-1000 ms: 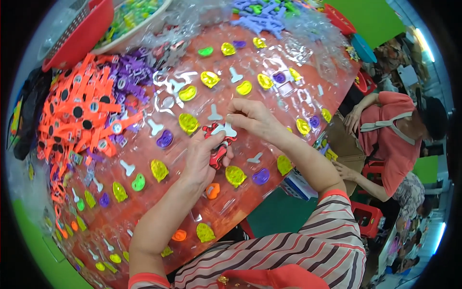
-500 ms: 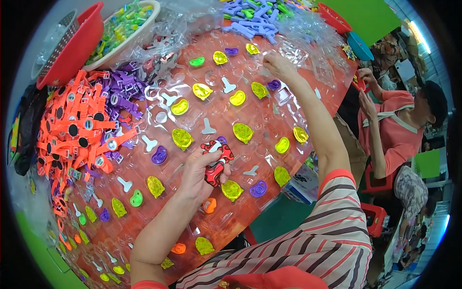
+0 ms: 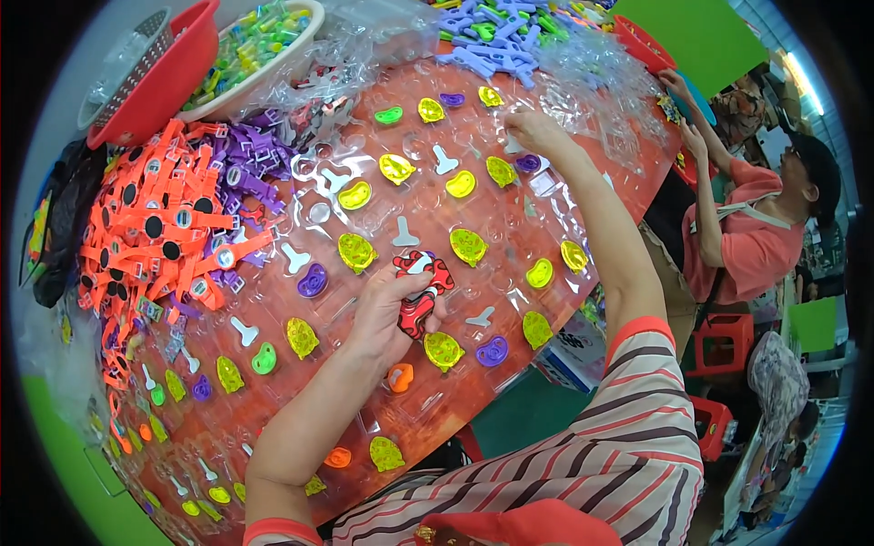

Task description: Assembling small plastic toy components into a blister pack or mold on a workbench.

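My left hand [image 3: 387, 314] is closed around a small bundle of flat red, black and white patterned pieces [image 3: 424, 296], held above the middle of the table. Farther off to the right, my right hand [image 3: 539, 134] reaches down to the clear plastic trays, its fingers pinched together. A pale patch shows at those fingertips; whether it is a held piece or part of a tray I cannot tell. Close by lie a purple pacifier-shaped piece [image 3: 527, 163] and a yellow translucent piece [image 3: 500, 171]. White Y-shaped pieces [image 3: 445, 160] sit in other tray hollows.
Orange toy watches [image 3: 155, 223] and purple ones [image 3: 250, 155] are heaped at left. Behind them stand a red basket [image 3: 164, 82] and a white tub [image 3: 309, 32] of small coloured tubes. Blue-lilac plastic parts [image 3: 492, 59] lie at the far edge. A person [image 3: 751, 218] works at right.
The whole view has shifted slightly. A pale patch now shows beside my right fingertips, while my left hand keeps its bundle. The person at right has raised an arm toward the blue basin.
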The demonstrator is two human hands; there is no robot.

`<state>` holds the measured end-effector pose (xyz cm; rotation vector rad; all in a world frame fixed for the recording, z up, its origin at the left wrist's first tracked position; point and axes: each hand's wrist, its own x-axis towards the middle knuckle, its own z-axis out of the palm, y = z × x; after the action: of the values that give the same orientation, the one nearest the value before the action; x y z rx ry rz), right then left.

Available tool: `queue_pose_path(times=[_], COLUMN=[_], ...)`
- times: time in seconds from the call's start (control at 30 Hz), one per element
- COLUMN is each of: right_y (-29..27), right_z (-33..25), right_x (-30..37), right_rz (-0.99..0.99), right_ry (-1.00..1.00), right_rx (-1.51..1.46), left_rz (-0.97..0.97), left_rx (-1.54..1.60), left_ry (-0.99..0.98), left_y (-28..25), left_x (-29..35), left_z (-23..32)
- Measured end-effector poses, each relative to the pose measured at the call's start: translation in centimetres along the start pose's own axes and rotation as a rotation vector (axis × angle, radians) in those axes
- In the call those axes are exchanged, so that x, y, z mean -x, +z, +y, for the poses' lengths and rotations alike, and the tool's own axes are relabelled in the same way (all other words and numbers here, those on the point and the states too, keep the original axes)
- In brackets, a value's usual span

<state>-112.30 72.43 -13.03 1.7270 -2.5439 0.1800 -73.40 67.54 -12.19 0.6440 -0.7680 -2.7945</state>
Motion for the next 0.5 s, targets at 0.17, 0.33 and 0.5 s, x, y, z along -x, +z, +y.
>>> queue_pose_path(times=[0.17,0.33,0.5], right_y=[0.2,-3.3,-5.9], right_z=[0.5,-5.3,-16.8], right_x=[0.2,3.4,9.3], right_rz=[0.016,0.328,-0.175], right_ry=[0.010,-0.036,-0.221], right_rx=[0.061,0.013,-0.777], left_rz=[0.008,-0.025,0.007], left_rx=[-0.060,-0.069,-0.091], left_ry=[-0.008,0.049,0.105], left_y=[-0.1,0.0,0.8], left_x=[0.0,0.0,1.2], left_z=[0.1,-0.1,0.2])
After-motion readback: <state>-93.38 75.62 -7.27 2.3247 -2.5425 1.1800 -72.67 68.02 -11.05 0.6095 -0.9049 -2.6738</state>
